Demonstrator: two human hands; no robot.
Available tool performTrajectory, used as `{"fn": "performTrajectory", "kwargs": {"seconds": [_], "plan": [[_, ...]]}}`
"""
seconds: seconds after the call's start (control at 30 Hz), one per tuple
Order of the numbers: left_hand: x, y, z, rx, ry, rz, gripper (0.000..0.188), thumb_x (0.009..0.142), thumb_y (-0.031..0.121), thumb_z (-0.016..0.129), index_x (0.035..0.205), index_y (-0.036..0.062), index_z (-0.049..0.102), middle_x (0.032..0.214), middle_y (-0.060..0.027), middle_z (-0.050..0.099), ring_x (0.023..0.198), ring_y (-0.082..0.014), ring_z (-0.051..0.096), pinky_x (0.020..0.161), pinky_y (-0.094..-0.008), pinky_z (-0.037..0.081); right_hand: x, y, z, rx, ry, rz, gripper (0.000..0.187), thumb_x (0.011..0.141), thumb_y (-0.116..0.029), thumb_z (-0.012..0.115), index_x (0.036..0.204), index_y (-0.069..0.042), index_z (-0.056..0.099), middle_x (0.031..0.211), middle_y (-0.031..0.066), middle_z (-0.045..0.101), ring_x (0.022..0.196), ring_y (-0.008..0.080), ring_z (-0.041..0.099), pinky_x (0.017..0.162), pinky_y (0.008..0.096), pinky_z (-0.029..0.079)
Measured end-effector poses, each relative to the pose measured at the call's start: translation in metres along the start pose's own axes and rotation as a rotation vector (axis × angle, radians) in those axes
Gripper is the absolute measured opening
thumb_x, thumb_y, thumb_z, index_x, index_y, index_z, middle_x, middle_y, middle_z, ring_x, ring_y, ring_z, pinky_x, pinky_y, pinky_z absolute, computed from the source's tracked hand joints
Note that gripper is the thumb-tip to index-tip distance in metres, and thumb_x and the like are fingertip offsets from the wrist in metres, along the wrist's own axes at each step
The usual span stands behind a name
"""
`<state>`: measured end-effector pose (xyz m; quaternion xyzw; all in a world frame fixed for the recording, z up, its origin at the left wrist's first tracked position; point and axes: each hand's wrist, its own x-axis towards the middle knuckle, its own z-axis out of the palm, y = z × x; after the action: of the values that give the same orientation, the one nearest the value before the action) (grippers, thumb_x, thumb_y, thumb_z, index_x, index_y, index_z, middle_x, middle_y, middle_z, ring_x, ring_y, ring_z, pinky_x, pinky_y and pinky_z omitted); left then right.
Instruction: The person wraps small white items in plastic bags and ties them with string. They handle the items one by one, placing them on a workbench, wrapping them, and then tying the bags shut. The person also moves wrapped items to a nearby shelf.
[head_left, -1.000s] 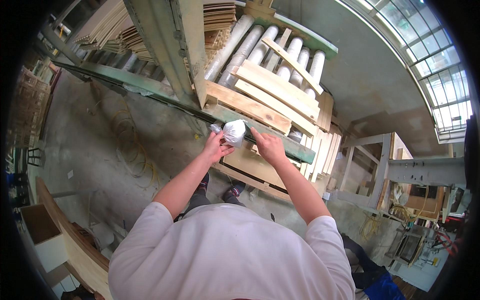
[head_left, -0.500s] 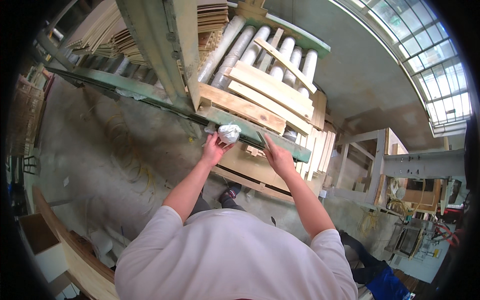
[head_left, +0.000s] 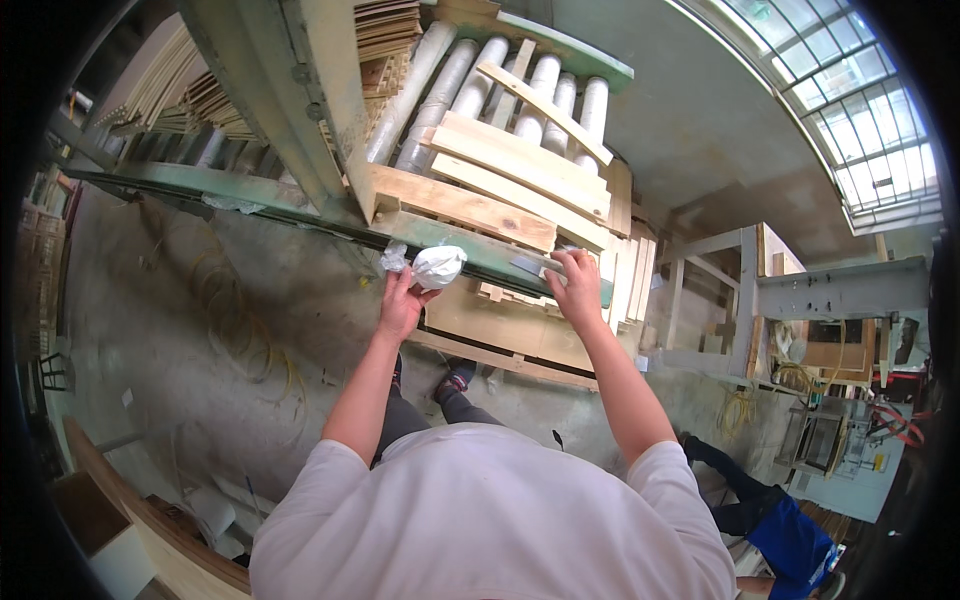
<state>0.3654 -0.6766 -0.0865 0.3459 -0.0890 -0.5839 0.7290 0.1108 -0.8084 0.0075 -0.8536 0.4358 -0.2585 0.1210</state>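
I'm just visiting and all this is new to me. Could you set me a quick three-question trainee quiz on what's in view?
1. Multiple choice. What does the left hand hold?
a) a hammer
b) a white bundle
c) a roll of tape

2. True or false. Wooden planks lie across the rollers.

3. Short answer. What colour is the long rail by the right hand?

Key: 1. b; 2. true; 3. green.
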Motion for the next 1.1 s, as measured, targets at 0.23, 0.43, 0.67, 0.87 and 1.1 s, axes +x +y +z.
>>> {"fn": "performTrajectory", "kwargs": {"seconds": [0.23, 0.43, 0.67, 0.87, 1.1], "plan": [[0.004, -0.012, 0.001, -0.120, -0.023, -0.018, 0.031, 0.096, 0.027, 0.042, 0.125, 0.0168, 0.036, 0.122, -0.0061, 0.047, 0.108, -0.0245, 0.053, 0.087, -0.0441, 0.050, 0.025, -0.057, 0.033, 0.089, -0.151, -0.184, 0.018, 0.073, -0.021, 0.069, 0.088, -0.012, 0.066, 0.089, 0.0050, 0.056, 0.090, 0.0239, 0.052, 0.080, 0.0369, 0.039], [0.006, -0.018, 0.004, -0.193, -0.012, -0.034, 0.032, 0.097, 0.028, 0.041, 0.126, 0.0166, 0.035, 0.122, -0.0061, 0.047, 0.108, -0.0250, 0.052, 0.090, -0.0442, 0.048, 0.037, -0.073, 0.057, 0.077, -0.167, -0.160, 0.015, 0.072, -0.021, 0.070, 0.084, -0.013, 0.067, 0.085, 0.0036, 0.056, 0.087, 0.0216, 0.053, 0.079, 0.0356, 0.037], [0.006, -0.022, -0.007, -0.269, -0.064, -0.059, 0.032, 0.097, 0.026, 0.041, 0.127, 0.0172, 0.035, 0.124, -0.0060, 0.046, 0.110, -0.0241, 0.051, 0.090, -0.0444, 0.048, 0.037, -0.082, 0.047, 0.198, -0.170, -0.173, 0.010, 0.073, -0.017, 0.069, 0.079, -0.010, 0.067, 0.079, 0.0050, 0.057, 0.080, 0.0230, 0.055, 0.074, 0.0358, 0.041], [-0.011, -0.006, -0.007, -0.217, -0.137, -0.122, 0.035, 0.096, 0.026, 0.041, 0.130, 0.0195, 0.036, 0.126, -0.0061, 0.048, 0.112, -0.0250, 0.052, 0.088, -0.0425, 0.050, 0.020, -0.085, -0.020, 0.245, -0.252, -0.082, 0.011, 0.075, -0.018, 0.069, 0.078, -0.008, 0.067, 0.070, 0.0076, 0.058, 0.066, 0.0257, 0.057, 0.061, 0.0364, 0.045], [-0.018, 0.027, -0.013, 0.118, -0.325, -0.013, 0.033, 0.096, 0.016, 0.044, 0.128, 0.0127, 0.042, 0.125, -0.0085, 0.051, 0.112, -0.0254, 0.053, 0.089, -0.0434, 0.049, -0.098, -0.023, -0.081, -0.305, -0.351, 0.191, 0.009, 0.075, -0.017, 0.066, 0.081, -0.010, 0.068, 0.068, 0.0061, 0.058, 0.070, 0.0248, 0.060, 0.063, 0.0356, 0.048]]}}
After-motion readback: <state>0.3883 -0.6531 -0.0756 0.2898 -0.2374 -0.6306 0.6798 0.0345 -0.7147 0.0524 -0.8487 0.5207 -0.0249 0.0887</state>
